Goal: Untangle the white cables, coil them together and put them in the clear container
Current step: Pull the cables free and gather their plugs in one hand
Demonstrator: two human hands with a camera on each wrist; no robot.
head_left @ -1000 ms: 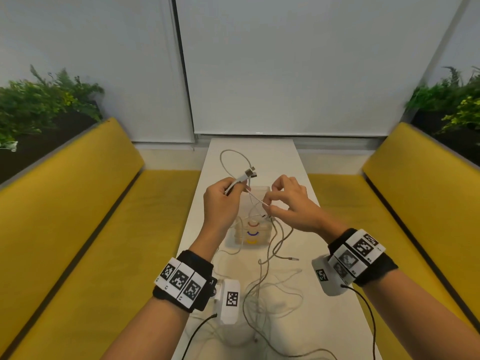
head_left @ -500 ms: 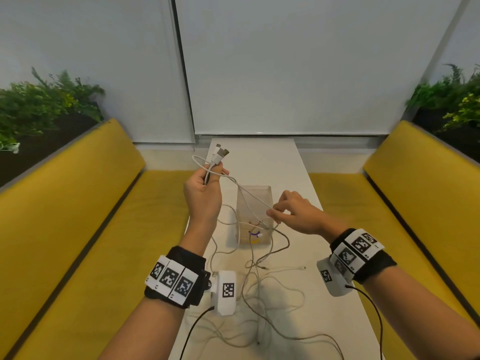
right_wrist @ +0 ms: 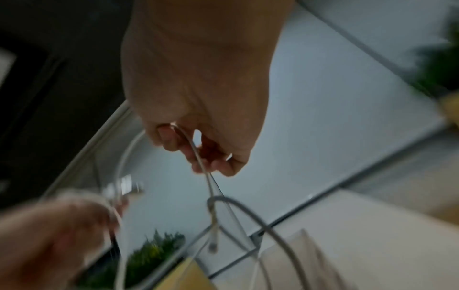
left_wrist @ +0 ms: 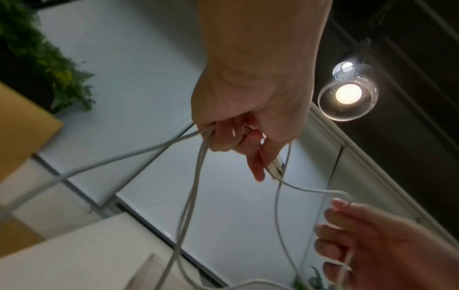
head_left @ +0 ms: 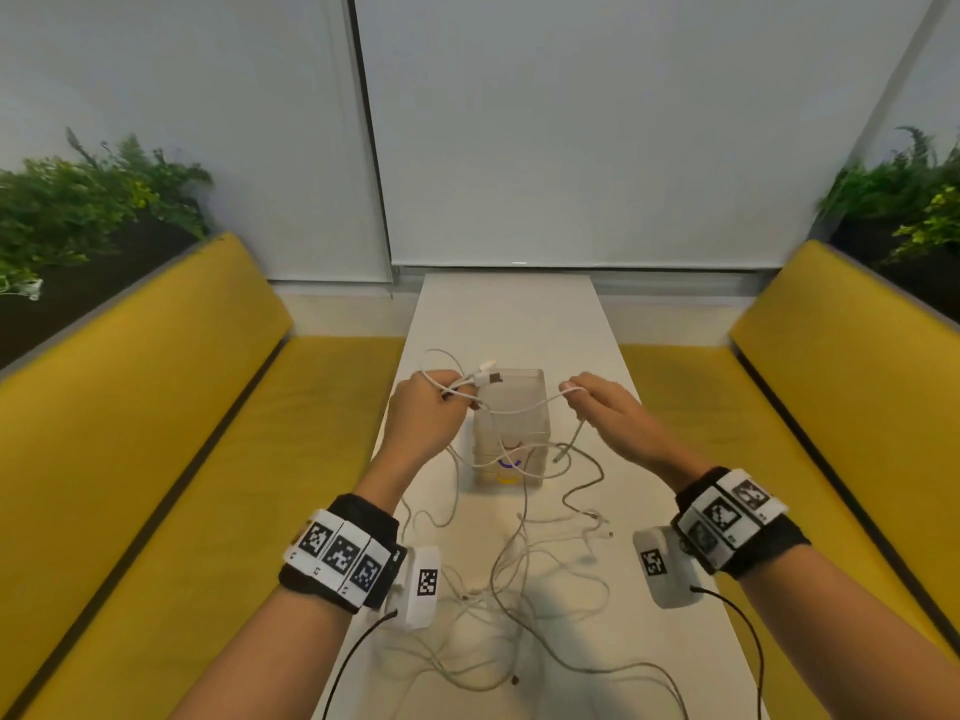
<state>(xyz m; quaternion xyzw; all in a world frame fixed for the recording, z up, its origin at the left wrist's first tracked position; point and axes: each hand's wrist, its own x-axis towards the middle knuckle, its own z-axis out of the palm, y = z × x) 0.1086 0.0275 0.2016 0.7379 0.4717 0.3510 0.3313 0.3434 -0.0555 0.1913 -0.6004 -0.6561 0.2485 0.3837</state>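
Several thin white cables (head_left: 524, 579) lie tangled on the white table (head_left: 509, 314) and rise to both hands. My left hand (head_left: 434, 402) grips a bundle of strands with USB plugs (head_left: 485, 377) sticking out to the right; the grip on the strands (left_wrist: 198, 176) shows in the left wrist view too. My right hand (head_left: 597, 402) pinches one cable (right_wrist: 198, 157) whose free plug end (head_left: 561, 452) dangles below. A strand sags between the hands. The clear container (head_left: 511, 433) stands behind them, with small coloured items at its bottom.
Yellow benches (head_left: 156, 433) run along both long sides of the narrow table. Green plants (head_left: 78, 210) stand behind each bench back. White blinds close off the far end. Black sensor leads trail from both wristbands over the table's near end.
My left hand came back down and to the right with its plugs. My right hand moved right and up, drawing a cable end out so it now dangles free.
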